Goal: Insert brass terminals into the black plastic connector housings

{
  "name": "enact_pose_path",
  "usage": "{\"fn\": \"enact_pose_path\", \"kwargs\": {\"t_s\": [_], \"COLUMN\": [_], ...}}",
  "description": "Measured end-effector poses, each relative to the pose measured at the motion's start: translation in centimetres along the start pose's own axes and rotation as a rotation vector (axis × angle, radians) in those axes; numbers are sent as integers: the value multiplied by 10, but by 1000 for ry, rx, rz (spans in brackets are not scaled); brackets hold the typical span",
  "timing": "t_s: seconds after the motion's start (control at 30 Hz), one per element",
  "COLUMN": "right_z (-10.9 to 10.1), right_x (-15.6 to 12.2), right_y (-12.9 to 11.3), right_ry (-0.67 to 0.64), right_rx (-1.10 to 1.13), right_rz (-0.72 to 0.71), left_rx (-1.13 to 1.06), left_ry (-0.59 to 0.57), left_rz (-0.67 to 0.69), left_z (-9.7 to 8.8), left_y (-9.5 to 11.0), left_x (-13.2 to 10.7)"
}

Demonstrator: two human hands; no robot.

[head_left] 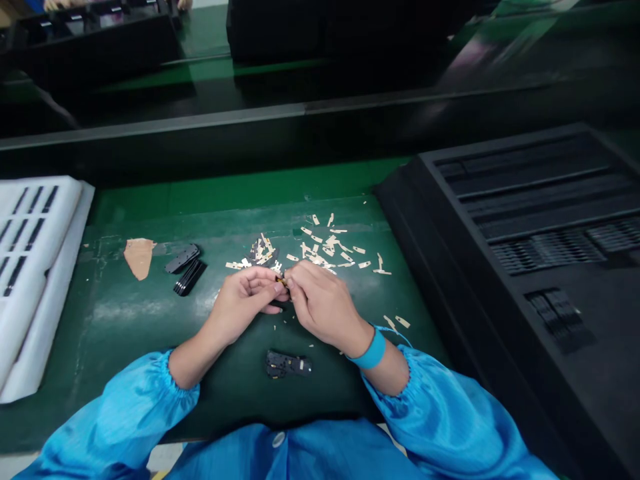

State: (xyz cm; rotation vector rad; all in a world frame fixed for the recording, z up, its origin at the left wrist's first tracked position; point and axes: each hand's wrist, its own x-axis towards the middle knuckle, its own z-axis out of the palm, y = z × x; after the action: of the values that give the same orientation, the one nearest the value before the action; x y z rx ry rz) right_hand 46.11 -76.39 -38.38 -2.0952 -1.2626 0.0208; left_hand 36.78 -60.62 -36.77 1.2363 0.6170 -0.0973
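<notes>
My left hand [249, 295] and my right hand [320, 298] meet over the middle of the green mat. Between their fingertips is a small black part with a yellow-gold piece [283, 283], mostly covered by the fingers. The left thumb and fingers pinch it from one side; the right thumb and forefinger press at it from the other. Just beyond the hands lie many small cream-coloured strips [327, 248] and a heap of similar pieces [263, 249]. Nearer to me, a flat black moulded part with gold contacts [289, 365] lies on the mat.
Left of the hands lie black parts [190, 277] and a brown paper piece [139, 258]. White foam trays [37, 267] with dark slots stand at the far left. A large black tray [500, 320] holding rows of black parts fills the right. A dark ledge [210, 143] runs behind.
</notes>
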Motion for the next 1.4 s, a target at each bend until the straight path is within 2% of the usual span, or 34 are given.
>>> {"fn": "enact_pose_path", "kwargs": {"t_s": [0.13, 0.23, 0.3, 0.37, 0.43, 0.5, 0.77, 1.0, 1.13, 1.3, 1.4], "right_z": [1, 1, 0, -1, -2, 0, 9, 7, 6, 4, 2], "right_x": [-1, -1, -1, -2, -3, -4, -8, -7, -5, -1, 0], "right_y": [0, 1, 1, 0, -2, -5, -8, -8, -9, -8, -6], "right_ry": [-6, -29, 21, 133, 230, 267, 266, 311, 306, 299, 299], "right_rx": [-18, -41, -46, -49, -54, -54, 18, -51, -67, -2, 21], "right_rz": [-12, -8, -5, -12, -28, -43, -36, -37, -17, 60, 78], "left_rx": [-25, 43, 86, 103, 118, 158, 415, 674, 616, 338, 234], "left_ry": [-1, 12, 32, 64, 103, 133, 182, 204, 194, 139, 109], "left_rz": [-40, -17, 11, 46, 102, 174, 418, 638, 556, 320, 248], "left_z": [0, -2, -3, -3, 0, 3, 4, 3, 5, 9, 10], "left_y": [-1, 0, 0, -2, -4, -7, -13, -8, -10, -9, -6], "left_x": [1, 1, 1, 0, -1, -4, -9, -12, -11, -10, -8]}}
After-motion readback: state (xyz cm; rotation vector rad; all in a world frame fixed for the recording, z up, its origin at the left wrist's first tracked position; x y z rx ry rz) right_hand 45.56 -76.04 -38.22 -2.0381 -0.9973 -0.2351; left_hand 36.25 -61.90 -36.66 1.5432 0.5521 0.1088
